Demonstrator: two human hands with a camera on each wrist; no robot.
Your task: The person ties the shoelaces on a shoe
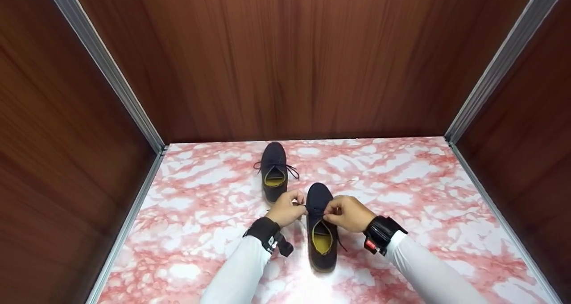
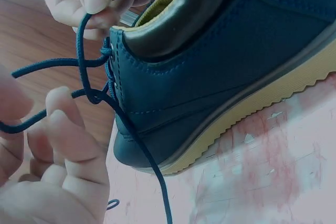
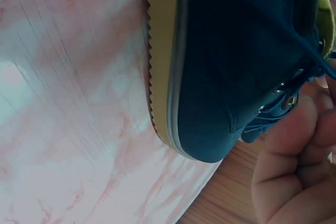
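A dark navy shoe [image 1: 319,194] with a yellow lining stands upright, toe pointing away, between both hands. At its left side, my left hand [image 1: 284,210] holds part of the dark shoelace [image 2: 144,148] between thumb and fingers. My right hand [image 1: 351,213], over the right side of the tongue, pinches another stretch of the same lace. The left wrist view shows the lace crossing itself in a loose loop in front of the eyelets, with one end hanging down the shoe's side. In the right wrist view, the right hand's fingers [image 3: 291,129] sit close by the eyelets.
A matching shoe [image 1: 273,153] with a tied bow stands farther back, left of the near one. Both rest on a red-and-white marbled surface [image 1: 200,250]. Wood-grain panels [image 1: 294,63] with metal corner strips [image 1: 111,67] enclose the back and sides.
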